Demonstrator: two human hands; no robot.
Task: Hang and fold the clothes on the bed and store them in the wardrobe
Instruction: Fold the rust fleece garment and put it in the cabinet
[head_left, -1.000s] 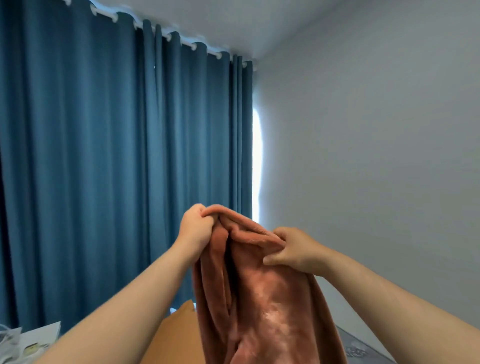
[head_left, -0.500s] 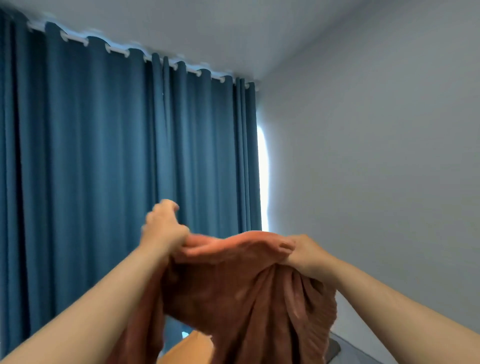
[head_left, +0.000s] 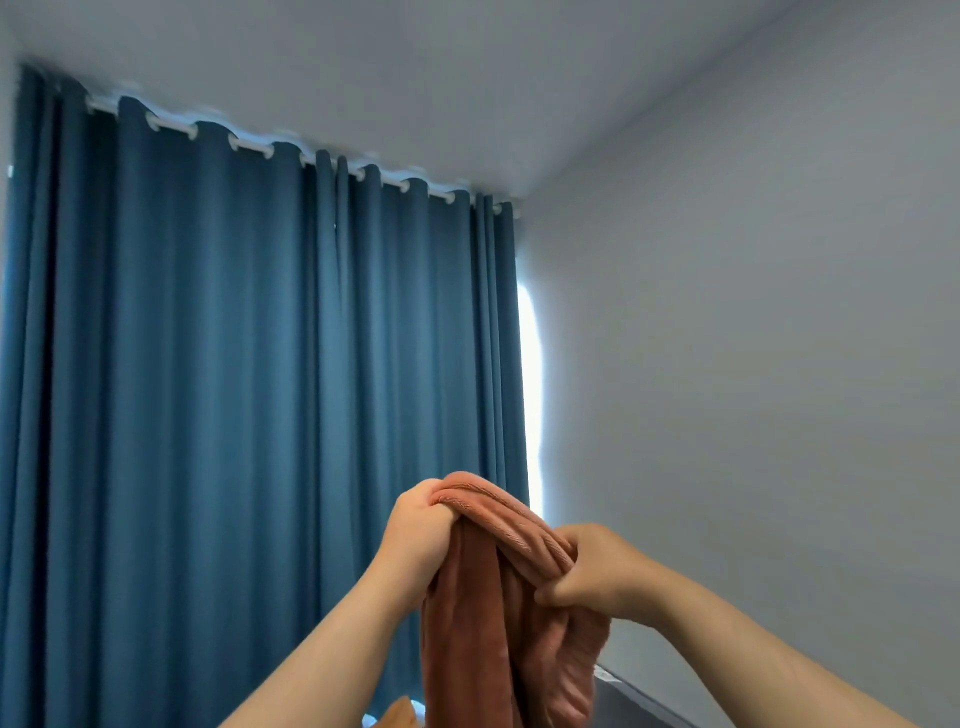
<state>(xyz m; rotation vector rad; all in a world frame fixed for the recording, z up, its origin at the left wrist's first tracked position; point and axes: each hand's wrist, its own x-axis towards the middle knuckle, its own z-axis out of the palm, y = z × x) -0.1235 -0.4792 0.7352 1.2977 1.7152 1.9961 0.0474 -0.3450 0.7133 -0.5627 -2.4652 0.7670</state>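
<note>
My left hand (head_left: 420, 530) grips the bunched top edge of the rust fleece garment (head_left: 467, 639) at 6 o'clock, and my right hand (head_left: 592, 571) pinches that edge just beside it, toward 5. The cloth hangs down from both hands, well apart from the blue curtain (head_left: 234, 364) at 10 and the bare wall (head_left: 753, 364) at 3.

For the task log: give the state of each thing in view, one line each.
rust garment: bunched, held aloft, hanging down.
left hand: grips its top fold, the higher of the two.
right hand: grips the gathered folds, just lower.
blue curtain: drawn shut, light showing at its right edge.
</note>
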